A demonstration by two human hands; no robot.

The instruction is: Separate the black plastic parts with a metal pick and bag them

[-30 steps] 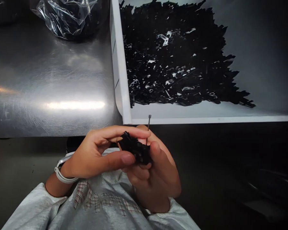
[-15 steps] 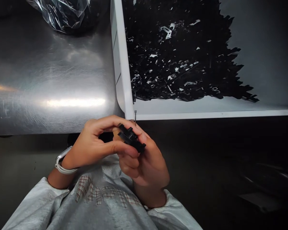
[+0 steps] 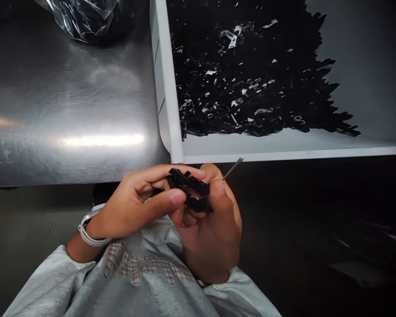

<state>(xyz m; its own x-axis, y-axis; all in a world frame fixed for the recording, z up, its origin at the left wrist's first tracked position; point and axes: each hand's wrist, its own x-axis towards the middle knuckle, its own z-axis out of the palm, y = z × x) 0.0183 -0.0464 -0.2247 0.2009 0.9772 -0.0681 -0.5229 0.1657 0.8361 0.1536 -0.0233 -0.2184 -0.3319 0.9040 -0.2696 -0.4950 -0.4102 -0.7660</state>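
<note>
As left hand [image 3: 132, 204], right hand [image 3: 214, 229] clamp black piece [image 3: 188, 187], probably plastic, thin pin [image 3: 233, 168] juts; white bin [image 3: 284, 154] ahead.

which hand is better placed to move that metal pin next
The right hand, probably: the metal pin sticks out beside its thumb, while the left hand is gripping the black plastic part.

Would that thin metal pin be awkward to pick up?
The thin metal pin looks stiff, sticking out straight beside the right hand. Being slender and apparently round, it would probably roll on a flat surface.
</note>
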